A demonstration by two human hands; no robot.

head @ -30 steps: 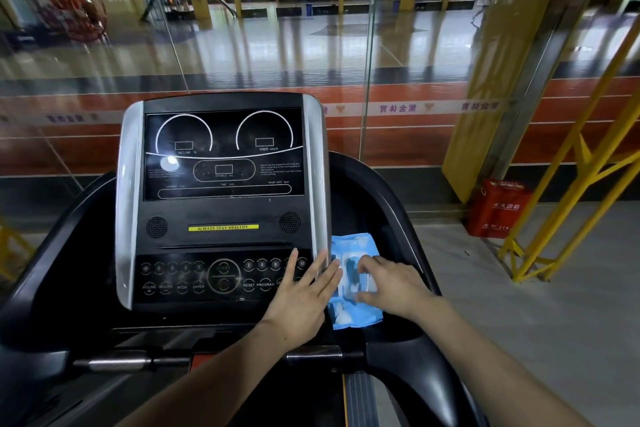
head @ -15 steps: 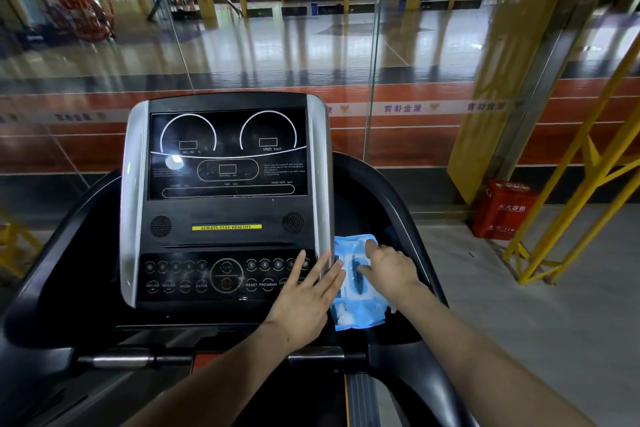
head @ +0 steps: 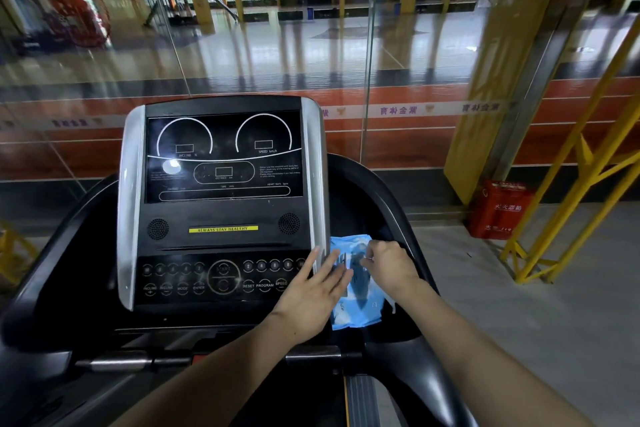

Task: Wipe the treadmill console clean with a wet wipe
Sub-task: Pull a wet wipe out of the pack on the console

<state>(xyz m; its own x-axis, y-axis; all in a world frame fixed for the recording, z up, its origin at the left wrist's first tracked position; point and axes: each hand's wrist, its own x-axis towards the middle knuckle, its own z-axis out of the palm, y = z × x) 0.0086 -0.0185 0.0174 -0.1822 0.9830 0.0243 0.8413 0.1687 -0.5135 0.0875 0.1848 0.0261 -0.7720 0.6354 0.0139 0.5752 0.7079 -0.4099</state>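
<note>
Beside the console [head: 221,211], the right hand [head: 389,267] had been raised, fingers pinched at the wipe pack [head: 356,291] opening; the left hand [head: 311,298] was kept flat, open. No wipe drawn yet.

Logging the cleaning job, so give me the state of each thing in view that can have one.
Wipe pack: lying flat in the side tray, flap area under the fingers.
Console screen: dark, smudged, not yet wiped.
Left hand: open, flat, steadying the pack.
Right hand: fingers pinched at the pack's top.
</note>
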